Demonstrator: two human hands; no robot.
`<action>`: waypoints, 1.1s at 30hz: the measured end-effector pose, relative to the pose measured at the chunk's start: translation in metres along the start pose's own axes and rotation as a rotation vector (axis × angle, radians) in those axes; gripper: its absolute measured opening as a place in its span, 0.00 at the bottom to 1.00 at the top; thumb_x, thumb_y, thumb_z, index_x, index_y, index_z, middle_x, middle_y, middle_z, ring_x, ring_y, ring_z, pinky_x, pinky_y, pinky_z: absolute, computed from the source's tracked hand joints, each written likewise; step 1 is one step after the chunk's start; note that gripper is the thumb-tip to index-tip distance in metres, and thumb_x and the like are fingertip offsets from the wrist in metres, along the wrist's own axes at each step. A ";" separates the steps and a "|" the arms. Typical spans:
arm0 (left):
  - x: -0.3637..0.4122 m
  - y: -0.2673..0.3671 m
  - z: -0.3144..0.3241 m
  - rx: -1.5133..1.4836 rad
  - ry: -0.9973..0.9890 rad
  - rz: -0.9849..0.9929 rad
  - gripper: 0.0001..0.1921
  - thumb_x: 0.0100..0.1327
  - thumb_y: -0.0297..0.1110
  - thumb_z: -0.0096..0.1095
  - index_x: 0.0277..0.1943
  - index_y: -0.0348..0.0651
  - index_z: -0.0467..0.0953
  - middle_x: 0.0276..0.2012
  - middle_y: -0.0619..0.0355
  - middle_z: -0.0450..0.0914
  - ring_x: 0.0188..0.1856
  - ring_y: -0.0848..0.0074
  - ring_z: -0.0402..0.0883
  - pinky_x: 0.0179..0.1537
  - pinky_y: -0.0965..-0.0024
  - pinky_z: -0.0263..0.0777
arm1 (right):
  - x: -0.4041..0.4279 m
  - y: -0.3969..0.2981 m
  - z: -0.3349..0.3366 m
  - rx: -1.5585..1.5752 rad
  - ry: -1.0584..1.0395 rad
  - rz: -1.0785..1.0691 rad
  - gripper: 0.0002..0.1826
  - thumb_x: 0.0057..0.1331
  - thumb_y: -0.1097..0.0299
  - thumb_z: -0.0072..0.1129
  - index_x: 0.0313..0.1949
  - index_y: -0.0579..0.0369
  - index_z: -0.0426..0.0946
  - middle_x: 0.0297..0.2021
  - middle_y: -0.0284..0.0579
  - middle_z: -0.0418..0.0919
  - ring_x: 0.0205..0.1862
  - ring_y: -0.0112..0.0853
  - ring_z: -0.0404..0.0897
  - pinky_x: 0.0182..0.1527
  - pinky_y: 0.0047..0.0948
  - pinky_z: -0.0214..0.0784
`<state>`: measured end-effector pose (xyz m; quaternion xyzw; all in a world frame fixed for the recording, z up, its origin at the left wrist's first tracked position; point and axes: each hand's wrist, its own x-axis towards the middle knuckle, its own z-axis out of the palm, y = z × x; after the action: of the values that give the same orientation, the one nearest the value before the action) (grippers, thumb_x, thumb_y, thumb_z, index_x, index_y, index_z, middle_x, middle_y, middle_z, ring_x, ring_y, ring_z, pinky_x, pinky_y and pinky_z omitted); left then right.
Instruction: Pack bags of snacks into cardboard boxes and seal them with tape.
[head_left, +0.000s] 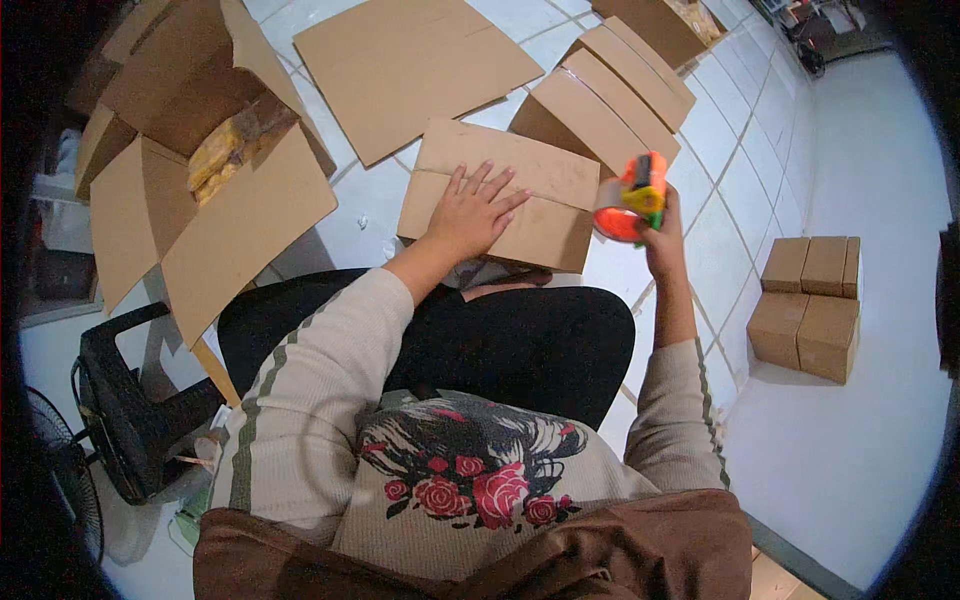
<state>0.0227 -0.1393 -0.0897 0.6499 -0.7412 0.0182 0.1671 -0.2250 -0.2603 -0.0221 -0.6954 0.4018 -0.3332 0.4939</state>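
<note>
A closed cardboard box (551, 225) lies in front of my folded legs, a seam running along its top. My left hand (472, 214) rests flat on that top with its fingers spread, holding nothing. Off the right end of the box, my right hand (664, 232) grips a tape dispenser (643, 196) in orange, yellow and green, raised in the air. Its tape roll faces the box, and the dispenser is slightly blurred. Whether any tape lies on the box seam cannot be told.
An open carton (255, 217) holding yellow packets stands at the left. A flat cardboard sheet (412, 67) lies beyond the box, beside several closed boxes (592, 105). More small boxes (806, 315) are stacked at the right. A black fan (124, 405) stands at the lower left.
</note>
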 end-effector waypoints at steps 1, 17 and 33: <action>0.000 0.001 0.000 -0.010 0.004 0.004 0.20 0.60 0.44 0.40 0.56 0.65 0.60 0.59 0.61 0.55 0.60 0.62 0.52 0.58 0.50 0.42 | 0.009 -0.002 0.015 -0.102 -0.042 -0.126 0.32 0.43 0.77 0.52 0.52 0.57 0.55 0.44 0.48 0.66 0.49 0.37 0.66 0.50 0.31 0.58; 0.028 -0.012 -0.019 -1.278 0.320 -0.474 0.16 0.59 0.38 0.50 0.50 0.45 0.67 0.39 0.56 0.74 0.39 0.75 0.73 0.39 0.72 0.67 | 0.022 -0.014 0.066 -0.472 -0.176 -0.105 0.32 0.45 0.69 0.65 0.49 0.61 0.59 0.43 0.51 0.69 0.46 0.38 0.70 0.48 0.31 0.61; 0.048 0.011 -0.022 -2.108 -0.097 -0.863 0.10 0.57 0.37 0.52 0.36 0.38 0.71 0.29 0.61 0.72 0.29 0.81 0.69 0.31 0.78 0.64 | 0.024 -0.020 0.070 -0.610 -0.194 -0.267 0.35 0.44 0.69 0.64 0.53 0.52 0.60 0.43 0.51 0.66 0.47 0.43 0.66 0.48 0.35 0.60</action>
<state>0.0118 -0.1786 -0.0541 0.3865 -0.1078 -0.6978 0.5934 -0.1491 -0.2482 -0.0216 -0.8860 0.3394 -0.1918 0.2512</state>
